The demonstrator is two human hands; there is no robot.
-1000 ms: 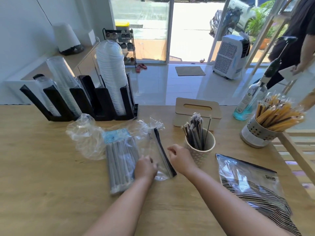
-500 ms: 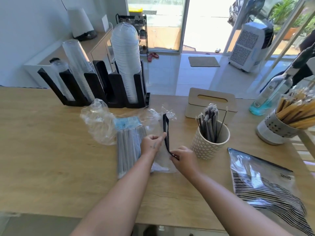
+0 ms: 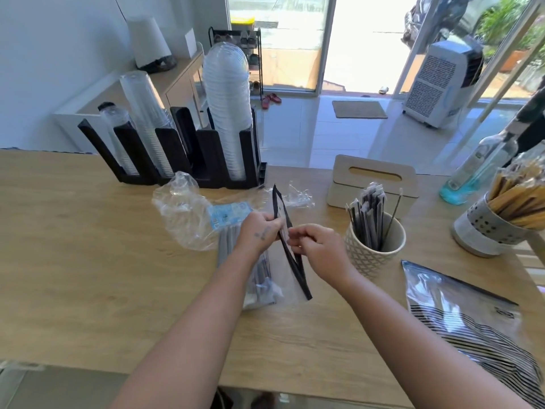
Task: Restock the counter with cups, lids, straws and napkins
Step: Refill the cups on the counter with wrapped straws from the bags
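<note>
My left hand [image 3: 259, 231] and my right hand [image 3: 318, 249] each pinch one side of the black zip strip of a clear zip bag [image 3: 290, 255] held up over the wooden counter [image 3: 88, 261]. The strip's two sides are parted at the top. Under it lies a pack of grey straws [image 3: 256, 278] in crumpled clear wrap. A patterned cup [image 3: 373, 255] just right of my right hand holds black wrapped straws. The black organiser [image 3: 206, 160] at the back holds stacks of clear cups [image 3: 144, 113] and lids [image 3: 228, 107].
A wooden napkin box [image 3: 374, 181] stands behind the patterned cup. A holder of yellow wrapped straws [image 3: 495, 228] and a blue-liquid bottle [image 3: 474, 175] are at the right. A second zip bag of striped straws [image 3: 472, 323] lies front right.
Both hands lifted the zip bag off the counter and moved closer together on its strip, whose sides have come apart. The camera tilted down and shifted left.
</note>
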